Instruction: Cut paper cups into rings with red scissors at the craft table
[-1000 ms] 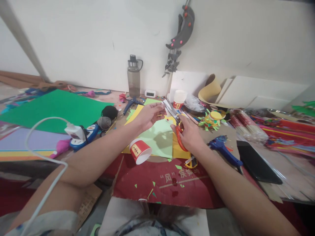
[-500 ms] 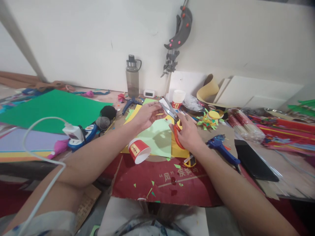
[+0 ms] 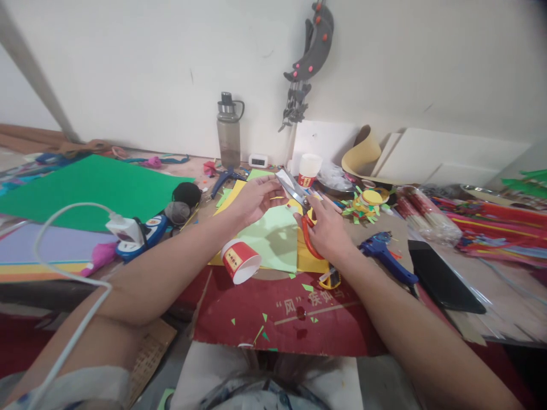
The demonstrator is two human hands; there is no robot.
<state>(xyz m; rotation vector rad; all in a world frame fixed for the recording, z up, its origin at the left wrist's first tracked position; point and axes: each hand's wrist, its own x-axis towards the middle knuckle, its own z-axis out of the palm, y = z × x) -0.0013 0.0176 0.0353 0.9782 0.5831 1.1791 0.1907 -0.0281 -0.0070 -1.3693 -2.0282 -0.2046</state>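
Observation:
My right hand (image 3: 327, 228) is closed around scissors (image 3: 294, 193) with red-orange handles, their blades pointing up and left. My left hand (image 3: 260, 199) pinches a small white piece of paper (image 3: 282, 176) at the blades. Fingers partly hide how the piece is held. Beneath both hands lie light green paper (image 3: 269, 239) and yellow paper (image 3: 314, 263). A red and white paper cup (image 3: 240, 261) rests on its side near my left forearm. Behind the scissors another paper cup (image 3: 309, 168) stands upright.
Right of my right hand lie a blue glue gun (image 3: 387, 256) and a black phone (image 3: 444, 276). A yellow and green paper craft (image 3: 368, 204) sits behind them. A bottle (image 3: 229, 134) stands by the wall. A white cable (image 3: 79, 279) crosses over my left arm.
The view has shifted very slightly. Both hands, the scissors and the white piece keep nearly the same position.

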